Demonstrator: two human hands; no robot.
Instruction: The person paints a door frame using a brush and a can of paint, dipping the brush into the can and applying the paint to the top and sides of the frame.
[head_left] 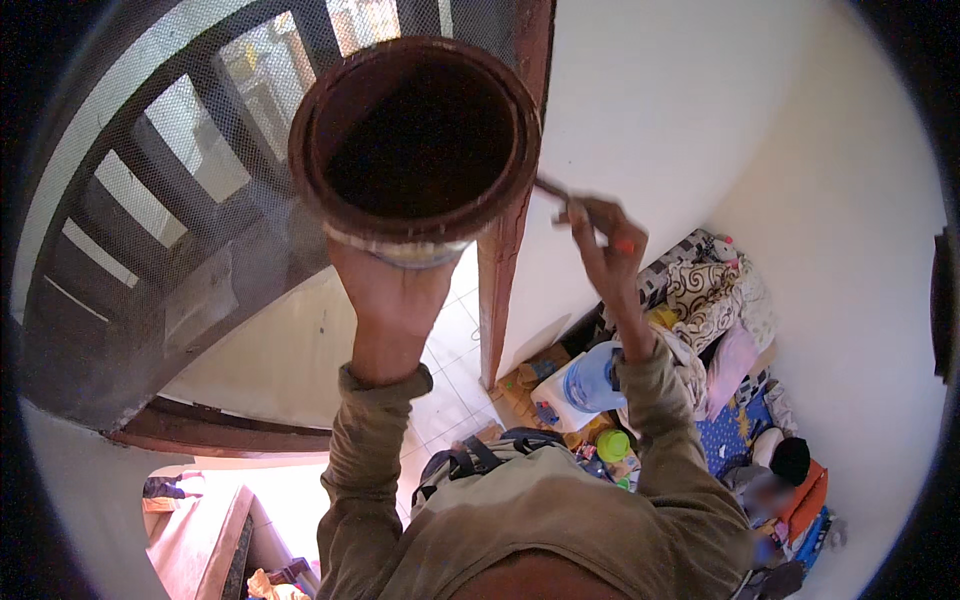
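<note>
My left hand (395, 290) holds a round paint can (420, 228) from below, raised high in front of me. The can's rim and inner wall are coated dark brown, and its inside is too dark to show any contents. At the right, my right hand (605, 240) pinches the thin dark handle of what looks like a paintbrush (553, 188). The handle points left toward the can, and its far end is hidden behind the rim. Just beyond the can runs a brown wooden door frame (500, 300); whether the brush touches it I cannot tell.
Left of the frame is a dark barred grille (200, 150) with mesh. A white wall (650, 110) fills the right. Below stand a blue water container (595, 378) and a green tub (612, 445), beside heaped bedding (700, 295). A person (770, 495) is partly visible at lower right.
</note>
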